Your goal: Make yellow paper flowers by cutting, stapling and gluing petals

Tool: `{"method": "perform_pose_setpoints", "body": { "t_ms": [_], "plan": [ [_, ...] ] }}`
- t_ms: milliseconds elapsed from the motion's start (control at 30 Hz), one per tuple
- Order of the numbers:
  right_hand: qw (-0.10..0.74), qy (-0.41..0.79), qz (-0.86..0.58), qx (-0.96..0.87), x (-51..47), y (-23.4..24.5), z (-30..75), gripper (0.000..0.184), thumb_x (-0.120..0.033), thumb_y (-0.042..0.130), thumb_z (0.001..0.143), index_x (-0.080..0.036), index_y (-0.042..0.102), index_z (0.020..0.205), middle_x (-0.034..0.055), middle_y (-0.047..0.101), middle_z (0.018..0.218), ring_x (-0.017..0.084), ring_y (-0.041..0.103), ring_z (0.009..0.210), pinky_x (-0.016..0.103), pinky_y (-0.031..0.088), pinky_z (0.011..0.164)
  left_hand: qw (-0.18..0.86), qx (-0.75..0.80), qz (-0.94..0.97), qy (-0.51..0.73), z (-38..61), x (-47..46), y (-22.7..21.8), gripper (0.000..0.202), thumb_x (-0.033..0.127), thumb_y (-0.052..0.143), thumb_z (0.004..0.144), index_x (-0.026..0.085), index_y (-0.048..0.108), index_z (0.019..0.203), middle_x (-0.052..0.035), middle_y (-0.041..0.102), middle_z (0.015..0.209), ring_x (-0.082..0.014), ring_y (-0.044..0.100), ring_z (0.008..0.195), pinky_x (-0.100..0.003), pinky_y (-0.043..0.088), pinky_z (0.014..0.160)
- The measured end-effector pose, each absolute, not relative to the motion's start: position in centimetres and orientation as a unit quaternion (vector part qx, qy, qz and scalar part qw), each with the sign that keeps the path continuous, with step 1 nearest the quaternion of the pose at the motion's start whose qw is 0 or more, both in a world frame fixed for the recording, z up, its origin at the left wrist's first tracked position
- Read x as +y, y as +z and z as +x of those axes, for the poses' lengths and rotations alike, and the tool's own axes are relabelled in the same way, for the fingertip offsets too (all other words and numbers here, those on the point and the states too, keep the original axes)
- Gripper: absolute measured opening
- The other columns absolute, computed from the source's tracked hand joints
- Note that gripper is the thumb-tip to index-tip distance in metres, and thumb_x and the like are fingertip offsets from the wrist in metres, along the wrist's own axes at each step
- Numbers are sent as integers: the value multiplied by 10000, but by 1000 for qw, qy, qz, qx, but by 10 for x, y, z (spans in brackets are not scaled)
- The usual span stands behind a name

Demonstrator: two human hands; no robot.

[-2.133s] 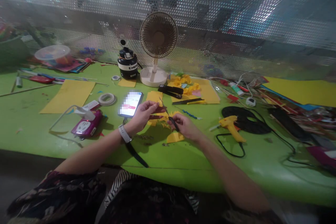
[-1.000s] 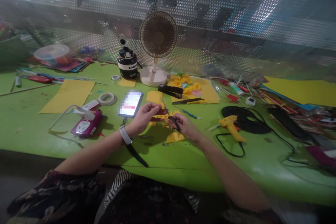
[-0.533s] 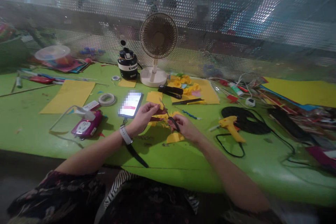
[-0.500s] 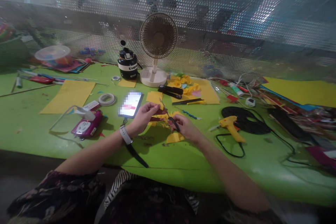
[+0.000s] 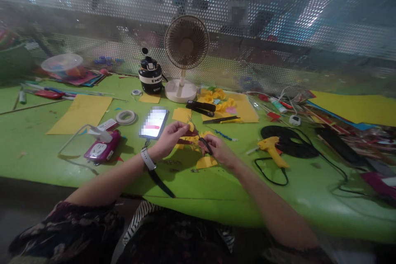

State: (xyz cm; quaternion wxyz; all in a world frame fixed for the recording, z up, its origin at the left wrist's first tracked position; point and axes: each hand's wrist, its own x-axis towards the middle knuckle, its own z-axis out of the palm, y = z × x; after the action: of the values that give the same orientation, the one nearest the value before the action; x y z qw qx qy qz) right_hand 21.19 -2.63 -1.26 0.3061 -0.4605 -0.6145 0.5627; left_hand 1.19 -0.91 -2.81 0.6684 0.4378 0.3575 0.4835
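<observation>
My left hand [image 5: 168,137] pinches a small yellow paper piece [image 5: 190,126] just above the green table [image 5: 37,148]. My right hand [image 5: 218,149] is closed around the black handles of small scissors [image 5: 200,136], whose thin blades point up and left at the paper piece. Several yellow paper cuttings [image 5: 206,161] lie on the table under and between both hands. A pale watch sits on my left wrist.
A lit phone [image 5: 154,123] lies just beyond my left hand. A desk fan [image 5: 186,55], black jar [image 5: 150,76], stapler [image 5: 201,107], tape roll [image 5: 126,116], purple power socket [image 5: 102,149] and yellow glue gun [image 5: 273,149] with black cord surround the work spot. Yellow sheets [image 5: 81,113] lie left and right.
The hands stay almost in place. The scissor blades have closed in on the paper piece held by my left hand, which has shifted slightly.
</observation>
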Motion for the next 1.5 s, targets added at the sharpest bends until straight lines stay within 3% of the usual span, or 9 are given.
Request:
{"method": "perform_pose_setpoints", "body": {
  "t_ms": [300, 633, 767, 900, 1067, 1167, 1300, 1400, 1500],
  "plan": [
    [297, 553, -472, -619, -27, -11, 212, 488, -655, 747, 695, -218, 533, 729, -30, 567, 645, 141, 535, 601, 321, 478, 629, 655, 365, 451, 484, 10, -8, -30, 303, 419, 713, 868, 150, 575, 898, -120, 743, 1023, -254, 723, 1021, -362, 633, 749],
    [297, 555, -482, -610, -26, -12, 212, 526, -672, 781, 640, -213, 532, 709, -33, 550, 621, 141, 526, 587, 316, 466, 610, 654, 378, 429, 495, 13, -9, -22, 337, 425, 756, 821, 147, 570, 863, -112, 752, 939, -247, 737, 960, -271, 607, 630],
    [316, 550, -489, -598, -27, -11, 213, 532, -662, 798, 624, -205, 546, 724, -36, 564, 631, 134, 538, 606, 307, 467, 620, 661, 385, 410, 497, 13, -9, -20, 256, 343, 722, 869, 146, 558, 862, -102, 753, 907, -229, 753, 905, -258, 605, 614],
    [336, 526, -521, -583, -18, -9, 222, 529, -688, 773, 648, -205, 609, 790, 0, 615, 679, 125, 521, 575, 284, 435, 527, 684, 387, 382, 486, 13, -9, -19, 163, 259, 667, 918, 138, 565, 879, -112, 753, 925, -212, 761, 858, -256, 607, 615],
    [378, 448, -567, -579, 7, -14, 246, 584, -714, 791, 580, -202, 579, 762, 10, 641, 688, 139, 561, 593, 278, 469, 531, 723, 376, 325, 480, 12, -6, -19, 169, 296, 618, 953, 137, 577, 913, -128, 748, 919, -235, 766, 880, -278, 621, 635],
    [346, 325, -631, -614, 21, -18, 263, 518, -673, 760, 660, -202, 567, 756, 36, 667, 735, 163, 585, 629, 290, 453, 562, 736, 374, 307, 473, 11, -5, -19, 170, 267, 571, 976, 130, 573, 875, -146, 750, 947, -223, 762, 914, -274, 626, 716],
    [237, 134, -725, -632, 32, -22, 281, 365, -546, 721, 782, -199, 611, 807, 79, 726, 847, 212, 645, 727, 303, 418, 603, 747, 355, 309, 469, 11, -5, -17, 96, 196, 566, 966, 118, 602, 922, -158, 748, 1042, -203, 750, 974, -282, 611, 836],
    [181, 96, -753, -625, 35, -24, 287, 339, -530, 680, 831, -195, 641, 861, 88, 739, 884, 222, 657, 753, 300, 391, 598, 752, 351, 292, 476, 12, -5, -16, 90, 106, 539, 939, 115, 611, 993, -150, 751, 1052, -199, 744, 999, -298, 594, 893],
    [137, 75, -765, -624, 36, -25, 287, 355, -543, 672, 842, -193, 661, 899, 96, 740, 913, 231, 658, 781, 298, 367, 586, 766, 347, 269, 470, 13, -4, -15, 119, 126, 531, 934, 119, 610, 1022, -156, 753, 1056, -210, 741, 1012, -325, 583, 929]
  ]
}}
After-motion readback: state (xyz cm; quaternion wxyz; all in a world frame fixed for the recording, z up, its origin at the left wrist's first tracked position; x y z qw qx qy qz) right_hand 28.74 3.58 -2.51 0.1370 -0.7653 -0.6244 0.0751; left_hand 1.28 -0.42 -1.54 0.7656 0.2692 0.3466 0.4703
